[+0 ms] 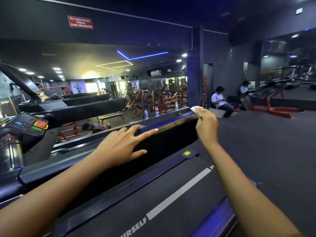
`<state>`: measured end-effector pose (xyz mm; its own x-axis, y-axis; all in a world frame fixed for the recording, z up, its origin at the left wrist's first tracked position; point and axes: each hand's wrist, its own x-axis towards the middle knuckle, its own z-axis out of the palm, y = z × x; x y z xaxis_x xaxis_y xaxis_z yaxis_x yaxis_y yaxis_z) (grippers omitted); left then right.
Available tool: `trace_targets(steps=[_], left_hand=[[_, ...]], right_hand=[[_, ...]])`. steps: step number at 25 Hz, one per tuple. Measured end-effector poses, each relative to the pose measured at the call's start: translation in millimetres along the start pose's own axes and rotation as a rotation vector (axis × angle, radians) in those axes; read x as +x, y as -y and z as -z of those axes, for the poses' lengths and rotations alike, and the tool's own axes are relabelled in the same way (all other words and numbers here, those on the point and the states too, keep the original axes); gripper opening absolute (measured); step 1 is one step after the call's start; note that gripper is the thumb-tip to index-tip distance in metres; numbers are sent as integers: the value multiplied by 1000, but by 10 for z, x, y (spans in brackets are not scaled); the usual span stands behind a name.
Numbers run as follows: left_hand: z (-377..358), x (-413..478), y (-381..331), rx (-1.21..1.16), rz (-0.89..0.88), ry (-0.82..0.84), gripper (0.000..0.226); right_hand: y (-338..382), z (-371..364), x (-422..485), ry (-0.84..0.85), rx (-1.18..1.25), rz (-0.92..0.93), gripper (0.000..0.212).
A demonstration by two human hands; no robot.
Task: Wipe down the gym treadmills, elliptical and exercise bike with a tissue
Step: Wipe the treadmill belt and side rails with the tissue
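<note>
Both hands are at the treadmill (171, 199) rail (171, 142). My left hand (119, 144) rests flat on it, fingers straight. My right hand (206, 124) pinches the tissue (195, 109) at the far end. The rail runs away rightward; the right hand is better placed to wipe.

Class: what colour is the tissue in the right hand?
White; the tissue shows best in the head view.

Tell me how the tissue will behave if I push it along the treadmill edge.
The tissue looks thin and bunched where it pokes out of the right hand, so it is probably floppy and very light. Pushed along the treadmill edge, it will likely bunch up rather than slide flat, and may tear at the corner.
</note>
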<state>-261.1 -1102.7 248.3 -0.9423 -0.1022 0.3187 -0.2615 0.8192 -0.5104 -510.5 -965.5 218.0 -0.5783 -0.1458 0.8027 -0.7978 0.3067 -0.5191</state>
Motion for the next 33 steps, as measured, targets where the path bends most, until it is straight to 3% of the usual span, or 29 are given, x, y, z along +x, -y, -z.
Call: trace_targets(steps=[4,10,13,17,20,26,29,33], left_hand=[[9,278,-148,-2,-22,10,67],[-10,251,-171,14,-7,-18,67],[8,230,-204,22,15,1,66],[85,212,-219,-46,62,13,67],[104,237,-394,-125,98,-44,66],[-141,477,-1107,-372,-119,-310,56],[-390,689,-1614,-559,-146,-247,60],[-704,1026,-2261,-780,-49,-47,80]], right_hand=[[-140,-102,109,155,-112,-56,57],[366,-201,-345,49,1,71,48],[535,-179,-559,78,89,154,44],[486,99,-677,110,314,-55,38],[308,344,-842,79,331,-146,36],[-269,739,-1021,110,233,-215,37],[-762,902,-1057,150,198,-270,37],[-1422,1107,-1037,228,208,-361,33]])
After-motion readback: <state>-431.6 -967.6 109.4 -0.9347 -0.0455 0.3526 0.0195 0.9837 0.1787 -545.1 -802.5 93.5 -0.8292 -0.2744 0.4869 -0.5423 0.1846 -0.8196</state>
